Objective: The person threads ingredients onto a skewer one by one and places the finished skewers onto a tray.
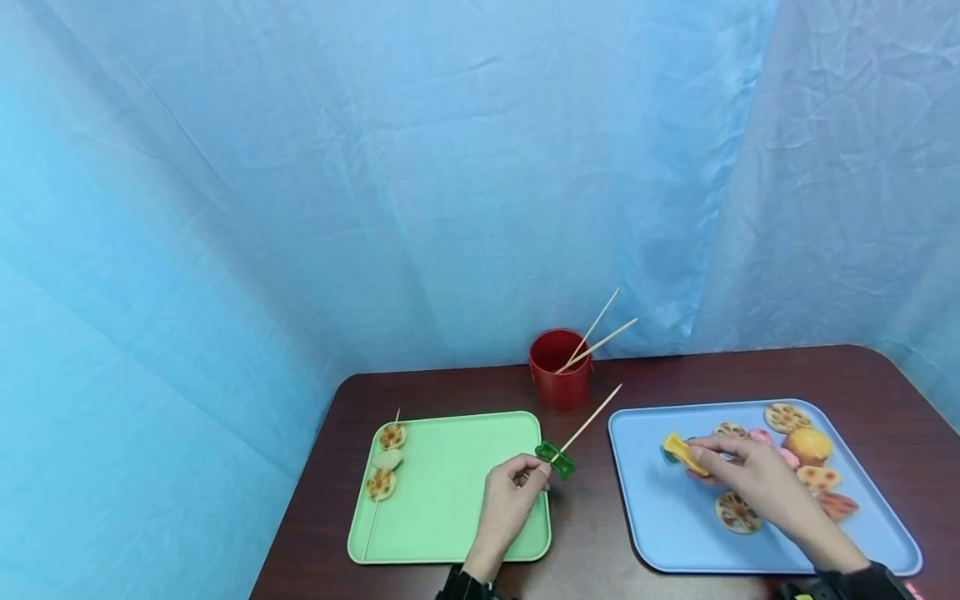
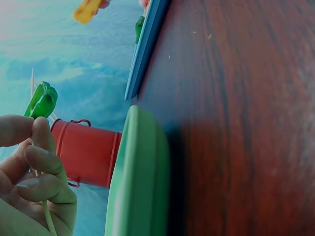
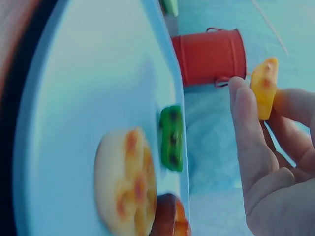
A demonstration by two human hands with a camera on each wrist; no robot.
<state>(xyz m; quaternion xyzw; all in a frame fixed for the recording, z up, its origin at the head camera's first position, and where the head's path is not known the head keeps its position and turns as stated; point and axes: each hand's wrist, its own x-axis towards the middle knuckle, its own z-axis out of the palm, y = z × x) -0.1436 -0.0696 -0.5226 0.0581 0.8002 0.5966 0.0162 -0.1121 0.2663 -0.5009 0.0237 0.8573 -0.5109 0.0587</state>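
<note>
My left hand [image 1: 508,504] grips a wooden skewer [image 1: 592,418] above the right edge of the green tray [image 1: 457,546]. A green pepper piece [image 1: 555,460] is threaded on it, right at the fingertips; the skewer's pointed end sticks out up and to the right. Over the blue tray [image 1: 652,533], my right hand [image 1: 757,479] pinches a yellow pepper piece [image 3: 265,91] with browned marks between thumb and fingers. Below that hand lie lotus root slices [image 1: 738,512] and another green pepper piece [image 3: 171,137], largely hidden by the hand in the head view.
A red bucket [image 1: 561,387] holding loose skewers [image 1: 609,336] stands behind, between the trays. On the green tray's left side lies a skewer with two lotus slices and a pale piece [image 1: 387,460]. A yellow round piece [image 1: 808,447] and several others fill the blue tray's right side.
</note>
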